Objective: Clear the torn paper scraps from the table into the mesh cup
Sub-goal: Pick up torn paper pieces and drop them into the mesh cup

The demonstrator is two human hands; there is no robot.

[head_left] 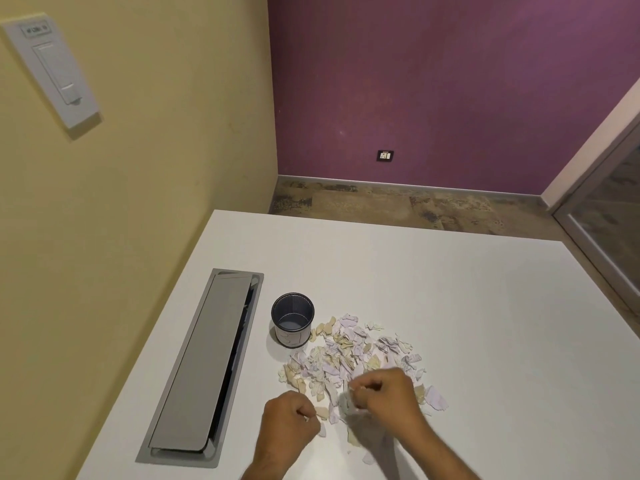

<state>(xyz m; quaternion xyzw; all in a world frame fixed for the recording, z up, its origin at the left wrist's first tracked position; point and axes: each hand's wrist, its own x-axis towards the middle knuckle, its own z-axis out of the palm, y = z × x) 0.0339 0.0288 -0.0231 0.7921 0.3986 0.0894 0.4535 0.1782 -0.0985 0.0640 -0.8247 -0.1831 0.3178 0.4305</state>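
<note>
Hands among paper scraps

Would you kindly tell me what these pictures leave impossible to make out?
Head view only:
- Scraps under the right hand: hidden by its curled fingers, blurred.
- Left hand grip: whether it pinches a scrap, too small.
- Black mesh cup: its label's writing, too small.
- Grey hinged cable hatch: interior hidden by its lid.
- Both forearms: cut off by the bottom edge.

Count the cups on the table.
1: the mesh cup stands upright on the table, between the cable hatch and the scraps.
</note>
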